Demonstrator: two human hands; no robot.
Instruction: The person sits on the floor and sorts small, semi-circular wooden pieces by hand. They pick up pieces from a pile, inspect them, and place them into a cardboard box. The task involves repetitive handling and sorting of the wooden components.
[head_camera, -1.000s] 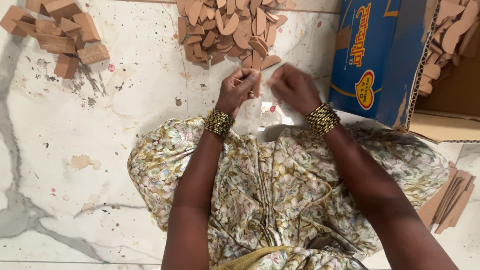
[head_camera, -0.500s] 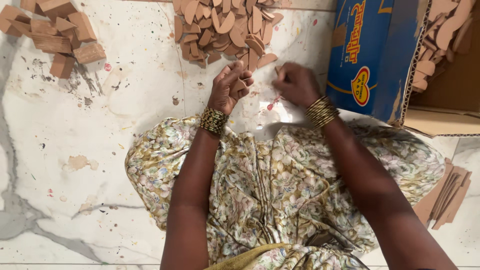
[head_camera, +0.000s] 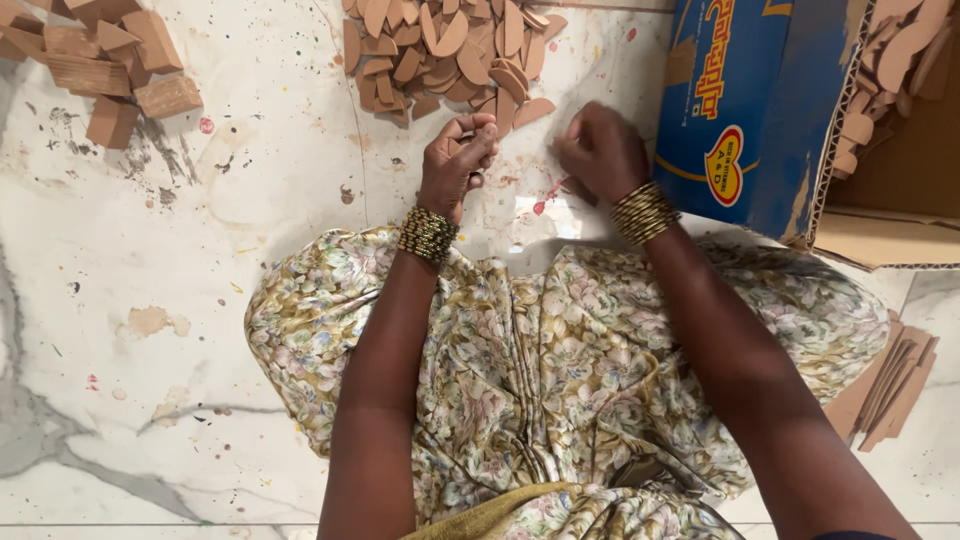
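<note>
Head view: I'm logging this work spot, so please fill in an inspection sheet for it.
Surface: white marbled floor, flecked with paint spots and stains.
Job's things: pile of flat curved brown pieces just ahead of both hands.
Clutter: brown blocks at far left; flat brown strips at right.
Grippers: left hand curled shut, contents hidden; right hand fingers bent down on the floor.
Cables: nothing seen.
Surroundings: blue cardboard box holding more pieces; floral cloth over the lap.
</note>
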